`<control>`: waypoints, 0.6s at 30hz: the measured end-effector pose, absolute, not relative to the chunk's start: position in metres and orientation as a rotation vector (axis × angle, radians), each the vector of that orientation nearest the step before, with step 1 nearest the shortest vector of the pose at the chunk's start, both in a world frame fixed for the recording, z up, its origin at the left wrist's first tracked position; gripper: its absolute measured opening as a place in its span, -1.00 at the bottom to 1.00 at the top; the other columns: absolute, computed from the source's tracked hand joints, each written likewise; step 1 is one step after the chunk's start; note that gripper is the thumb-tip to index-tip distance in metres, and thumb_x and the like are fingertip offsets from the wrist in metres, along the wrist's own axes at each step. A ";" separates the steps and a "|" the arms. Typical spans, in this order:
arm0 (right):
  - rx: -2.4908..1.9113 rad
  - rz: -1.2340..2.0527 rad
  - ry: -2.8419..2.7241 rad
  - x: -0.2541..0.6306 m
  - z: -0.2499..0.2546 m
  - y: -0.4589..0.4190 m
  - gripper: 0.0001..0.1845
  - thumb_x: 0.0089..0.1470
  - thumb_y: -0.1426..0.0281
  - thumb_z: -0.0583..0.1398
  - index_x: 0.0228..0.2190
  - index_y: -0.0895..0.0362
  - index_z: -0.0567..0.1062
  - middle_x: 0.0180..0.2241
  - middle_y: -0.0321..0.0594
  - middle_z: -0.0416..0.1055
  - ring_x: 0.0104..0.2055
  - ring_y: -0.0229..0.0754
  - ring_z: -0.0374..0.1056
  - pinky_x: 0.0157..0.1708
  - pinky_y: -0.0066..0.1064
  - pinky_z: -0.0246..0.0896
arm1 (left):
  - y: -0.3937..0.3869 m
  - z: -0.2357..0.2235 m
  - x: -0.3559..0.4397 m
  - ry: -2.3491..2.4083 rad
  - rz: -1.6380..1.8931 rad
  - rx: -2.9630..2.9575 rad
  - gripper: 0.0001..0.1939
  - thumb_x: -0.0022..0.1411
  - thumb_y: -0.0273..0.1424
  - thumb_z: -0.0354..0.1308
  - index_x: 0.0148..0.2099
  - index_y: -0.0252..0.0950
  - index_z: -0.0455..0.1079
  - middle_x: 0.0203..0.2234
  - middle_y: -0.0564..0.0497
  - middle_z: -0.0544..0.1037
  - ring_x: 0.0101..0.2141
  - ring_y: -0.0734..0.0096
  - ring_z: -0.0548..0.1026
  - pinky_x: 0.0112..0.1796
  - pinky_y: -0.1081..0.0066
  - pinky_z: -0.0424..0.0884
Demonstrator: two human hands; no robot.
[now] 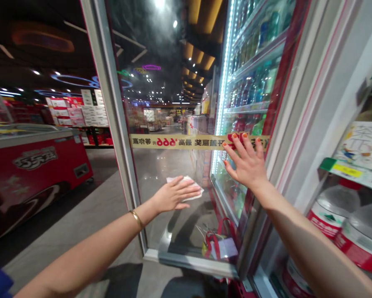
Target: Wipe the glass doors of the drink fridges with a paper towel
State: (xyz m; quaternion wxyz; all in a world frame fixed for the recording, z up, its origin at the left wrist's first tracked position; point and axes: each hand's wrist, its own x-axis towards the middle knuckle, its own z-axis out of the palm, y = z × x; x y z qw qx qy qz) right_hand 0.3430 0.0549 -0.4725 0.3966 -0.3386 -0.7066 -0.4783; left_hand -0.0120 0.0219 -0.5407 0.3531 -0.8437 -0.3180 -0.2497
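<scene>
My left hand (176, 193), a gold bracelet on its wrist, holds a folded white cloth (198, 191) flat against the glass door (161, 169). Its fingers are stretched out over the cloth, hiding most of it. Higher and to the right, my right hand (246, 162) rests open on the same glass with fingers spread and orange nails showing. Several of its fingertips overlap a gold sticker strip (186, 142) with reversed lettering. A grey metal frame (108, 103) surrounds the pane.
Lit drink shelves (251, 62) show through or in the glass at right. A red chest freezer (37, 165) stands at left, with stacked boxes (78, 109) behind. Large bottles (338, 205) crowd close to my right arm. A red-handled bag (220, 244) appears low in the pane.
</scene>
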 end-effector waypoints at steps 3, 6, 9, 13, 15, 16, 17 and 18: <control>-0.846 -1.223 -1.779 0.342 -0.473 0.057 0.03 0.32 0.13 0.26 0.57 -0.24 -0.17 0.63 -0.30 -0.17 0.63 0.18 -0.06 0.59 0.26 -0.41 | 0.036 -0.516 -0.037 -0.976 -0.751 -2.015 -0.33 0.53 0.08 -0.08 0.56 0.10 0.18 0.55 0.12 0.22 0.59 0.14 0.00 0.57 -0.06 -0.17; -0.850 -1.223 -1.782 0.342 -0.473 0.057 0.05 0.31 0.12 0.27 0.57 -0.25 -0.18 0.63 -0.31 -0.17 0.63 0.18 -0.06 0.60 0.24 -0.42 | 0.048 -0.495 -0.030 -1.176 -0.966 -1.780 -0.24 0.57 -0.12 -0.14 0.67 -0.20 -0.18 0.63 -0.16 -0.09 0.61 -0.11 -0.36 0.49 -0.43 -0.48; -0.802 -1.235 -1.761 0.342 -0.473 0.057 0.02 0.32 0.13 0.27 0.57 -0.22 -0.13 0.62 -0.30 -0.15 0.63 0.14 -0.07 0.61 0.20 -0.42 | 0.036 -0.521 -0.003 -1.100 -0.899 -1.858 -0.23 0.56 0.00 -0.12 0.66 -0.11 -0.10 0.62 -0.05 -0.01 0.62 -0.04 -0.22 0.55 -0.28 -0.30; -0.763 -1.254 -1.729 0.340 -0.472 0.055 -0.02 0.31 0.15 0.27 0.57 -0.16 -0.04 0.61 -0.25 -0.09 0.63 0.13 -0.06 0.61 0.20 -0.38 | 0.018 -0.540 -0.013 -0.833 -0.679 -2.032 -0.33 0.41 0.32 -0.06 0.47 0.41 0.24 0.49 0.45 0.29 0.54 0.39 0.13 0.53 0.30 0.04; -0.767 -1.253 -1.730 0.340 -0.472 0.055 -0.01 0.29 0.16 0.28 0.57 -0.16 -0.03 0.60 -0.24 -0.06 0.62 0.13 -0.03 0.61 0.20 -0.36 | 0.026 -0.516 -0.032 -0.909 -0.764 -1.930 -0.36 0.51 0.18 -0.07 0.53 0.31 0.16 0.51 0.33 0.27 0.58 0.31 0.01 0.58 0.13 -0.16; -0.765 -1.255 -1.728 0.339 -0.472 0.055 -0.01 0.29 0.15 0.28 0.57 -0.16 -0.02 0.60 -0.23 -0.04 0.62 0.12 -0.03 0.61 0.19 -0.36 | 0.033 -0.500 -0.037 -0.980 -0.837 -1.852 -0.35 0.55 0.06 -0.09 0.59 0.17 0.08 0.55 0.19 0.21 0.61 0.20 -0.10 0.58 -0.04 -0.29; -0.760 -1.261 -1.724 0.339 -0.472 0.055 -0.02 0.29 0.15 0.28 0.56 -0.15 -0.01 0.59 -0.23 -0.04 0.62 0.11 -0.02 0.61 0.17 -0.36 | 0.040 -0.486 -0.038 -1.041 -0.905 -1.781 -0.31 0.58 -0.03 -0.11 0.63 0.01 -0.01 0.59 0.03 0.13 0.62 0.07 -0.22 0.55 -0.22 -0.42; -0.756 -1.266 -1.719 0.339 -0.472 0.055 -0.03 0.30 0.14 0.28 0.56 -0.14 0.00 0.59 -0.23 -0.03 0.62 0.10 -0.02 0.62 0.16 -0.36 | 0.045 -0.478 -0.034 -1.074 -0.947 -1.741 -0.27 0.58 -0.10 -0.11 0.65 -0.12 -0.09 0.61 -0.10 0.04 0.62 -0.05 -0.31 0.51 -0.36 -0.50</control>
